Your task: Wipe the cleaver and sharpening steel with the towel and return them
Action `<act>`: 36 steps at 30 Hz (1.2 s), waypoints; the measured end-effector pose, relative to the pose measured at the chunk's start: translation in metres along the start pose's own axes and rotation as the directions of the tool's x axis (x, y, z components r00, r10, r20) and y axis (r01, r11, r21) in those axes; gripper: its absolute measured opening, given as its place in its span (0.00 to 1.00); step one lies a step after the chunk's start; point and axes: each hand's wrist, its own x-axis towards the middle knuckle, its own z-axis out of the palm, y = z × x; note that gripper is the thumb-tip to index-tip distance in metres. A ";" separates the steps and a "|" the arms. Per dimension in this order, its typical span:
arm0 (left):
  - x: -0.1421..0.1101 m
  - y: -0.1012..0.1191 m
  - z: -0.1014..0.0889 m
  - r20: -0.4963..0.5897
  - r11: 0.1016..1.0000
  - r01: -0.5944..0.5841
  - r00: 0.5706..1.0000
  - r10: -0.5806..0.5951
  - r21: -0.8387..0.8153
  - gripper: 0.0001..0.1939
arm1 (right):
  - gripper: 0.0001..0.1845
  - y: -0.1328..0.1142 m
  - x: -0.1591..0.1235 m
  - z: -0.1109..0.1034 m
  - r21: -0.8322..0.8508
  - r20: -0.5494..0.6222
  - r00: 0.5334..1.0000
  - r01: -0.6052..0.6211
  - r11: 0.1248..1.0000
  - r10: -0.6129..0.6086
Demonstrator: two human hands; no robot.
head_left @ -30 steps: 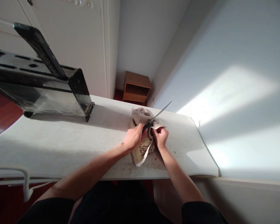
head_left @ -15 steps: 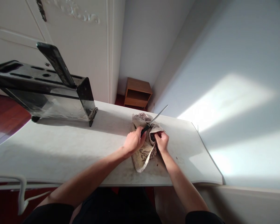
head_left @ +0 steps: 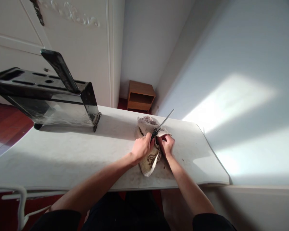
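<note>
A: At the near edge of a white tabletop (head_left: 91, 147), dark-sleeved arms reach in. The left hand (head_left: 142, 147) wraps the handle of a black-handled steel tool (head_left: 163, 123).

B: Knife or sharpening rod?

A: From here I can't tell; the narrow shaft slants up and away over the cloth. Gripping it by the handle probably spares the fingers the metal.

B: And the other hand?

A: The right hand (head_left: 167, 144) pinches the folded edge of a patterned towel (head_left: 148, 161), which lies bunched beneath the tool, likely as padding and for a firmer hold. Something dark sits inside the fold, too hidden to name.

B: Farther back, on the left?

A: A black slotted knife block (head_left: 50, 110), upright on its feet near the table's far side, perhaps to leave elbow room. One black handle (head_left: 60, 70) juts from a slot.

B: Any brand on it?

A: None I can read, there or on the towel. Beyond the table, a brown wooden nightstand (head_left: 141, 88) stands by the wall, beside a white cabinet (head_left: 86, 57) with carved trim, unlettered too.
</note>
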 end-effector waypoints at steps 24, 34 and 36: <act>0.005 0.001 -0.008 0.080 0.998 0.030 0.996 -0.026 -0.056 0.14 | 0.10 -0.007 -0.003 0.008 0.028 -0.031 0.984 -0.173 0.985 0.174; 0.005 -0.003 -0.005 0.021 0.991 0.066 0.998 -0.064 -0.119 0.14 | 0.12 -0.004 0.004 0.004 0.187 -0.042 0.955 -0.281 0.941 0.294; 0.006 -0.007 -0.005 -0.002 0.987 0.081 0.997 -0.082 -0.138 0.14 | 0.13 -0.002 0.008 0.003 0.219 -0.027 0.952 -0.291 0.931 0.304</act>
